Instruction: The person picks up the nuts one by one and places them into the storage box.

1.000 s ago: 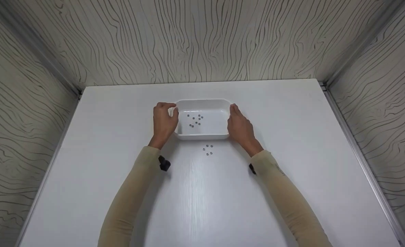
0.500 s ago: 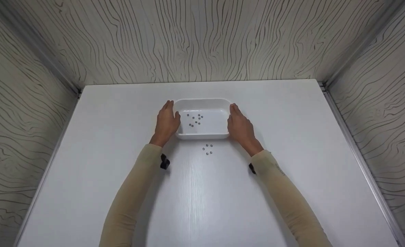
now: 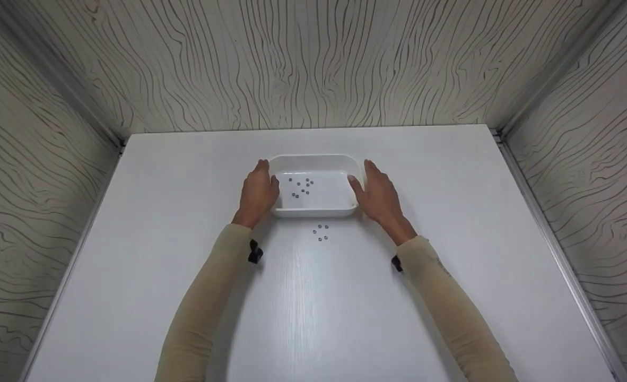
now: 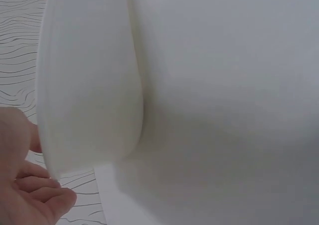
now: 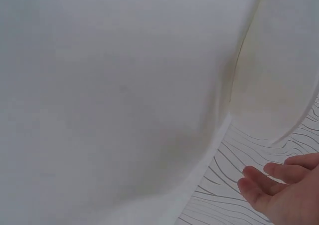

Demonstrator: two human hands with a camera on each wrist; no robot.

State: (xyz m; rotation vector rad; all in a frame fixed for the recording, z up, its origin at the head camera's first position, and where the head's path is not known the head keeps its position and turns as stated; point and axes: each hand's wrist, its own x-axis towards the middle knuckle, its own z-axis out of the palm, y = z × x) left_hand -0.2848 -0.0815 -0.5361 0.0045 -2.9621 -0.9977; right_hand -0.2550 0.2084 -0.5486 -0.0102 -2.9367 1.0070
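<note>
A white rectangular tray [image 3: 313,211] sits mid-table with several small metal nuts [image 3: 301,187] inside it. A few more nuts [image 3: 321,232] lie on the table just in front of it. My left hand [image 3: 260,187] rests flat against the tray's left wall, fingers straight. My right hand [image 3: 378,190] is beside the right wall with fingers straight and spread. Its thumb is at the rim and the fingers are a little away from the wall. The left wrist view shows the tray's outer wall [image 4: 89,85] and the left hand [image 4: 25,190]. The right wrist view shows the tray wall [image 5: 279,70] and the right hand [image 5: 284,185].
The white table [image 3: 313,307] stands in a booth with wood-grain walls [image 3: 313,63] at the back and on both sides. Metal strips run along the table's left and right edges.
My left hand let go of the tray's rim and its fingers straightened along the wall. My right hand shifted slightly right, off the wall, with fingers spreading. The tray stayed put.
</note>
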